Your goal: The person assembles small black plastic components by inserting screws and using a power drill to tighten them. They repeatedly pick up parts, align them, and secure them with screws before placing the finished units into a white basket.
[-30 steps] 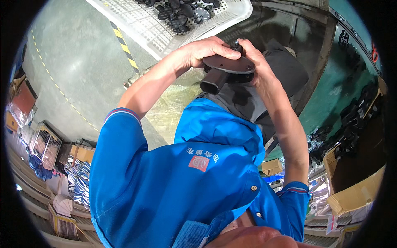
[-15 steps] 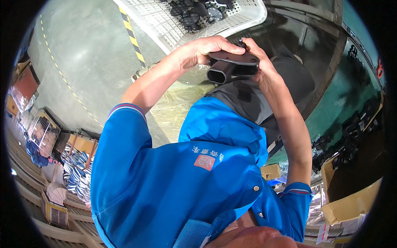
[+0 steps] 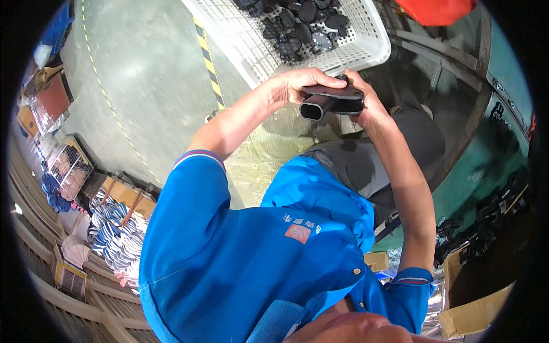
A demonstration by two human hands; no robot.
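Both hands hold a black molded part (image 3: 337, 104) in front of my body, close to the near corner of the white basket. It has a flat rounded plate on top and a hollow oval tube facing me. My left hand (image 3: 309, 81) is closed on its left end, with the thumb lying along the plate. Around the right end my right hand (image 3: 369, 106) is closed, its fingers partly behind the part. A small dark piece (image 3: 342, 77) shows at the far edge of the plate between the hands; whether it is joined to the part I cannot tell.
The perforated white basket (image 3: 374, 43) holds several loose black parts (image 3: 297, 34). Below my forearms lies a yellowish wrapped bundle (image 3: 257, 146). A green table (image 3: 480, 154) with black pieces stands at right, near an open cardboard box (image 3: 477, 311). Something red (image 3: 437, 10) is at the top.
My view has shifted, so the basket shows more fully and a red object appears at the top. Both hands keep hold of the black part, now tilted slightly differently.
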